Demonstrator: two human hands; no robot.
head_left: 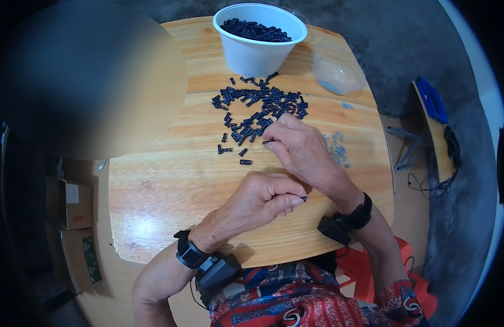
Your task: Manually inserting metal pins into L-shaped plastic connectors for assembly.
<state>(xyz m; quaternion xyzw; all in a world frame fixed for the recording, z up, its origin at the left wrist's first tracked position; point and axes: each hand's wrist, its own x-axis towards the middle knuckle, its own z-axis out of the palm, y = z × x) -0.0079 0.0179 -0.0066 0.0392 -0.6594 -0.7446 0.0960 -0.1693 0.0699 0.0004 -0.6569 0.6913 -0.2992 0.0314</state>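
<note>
My left hand [257, 199] is closed above the near middle of the table, thumb and forefinger pinched on a small black part whose dark tip shows at the fingertips. Farther forward and to the right, my right hand [298, 146] pinches another small black part [268, 142] at the near edge of a loose pile of black parts [271, 101]. These parts look short and roughly cylindrical; their exact kind is too small to tell. Beside my right wrist lies a scatter of tiny pale, shiny pieces [336, 151]. One single black part [246, 162] rests apart, just beyond my left hand.
A white tub [252, 57] full of the same black parts stands at the table's far side. Right of it sits a clear plastic container [339, 71] on the wooden table [154, 191]. A blurred round shape covers the upper left. A red stool [366, 272] is near my right side.
</note>
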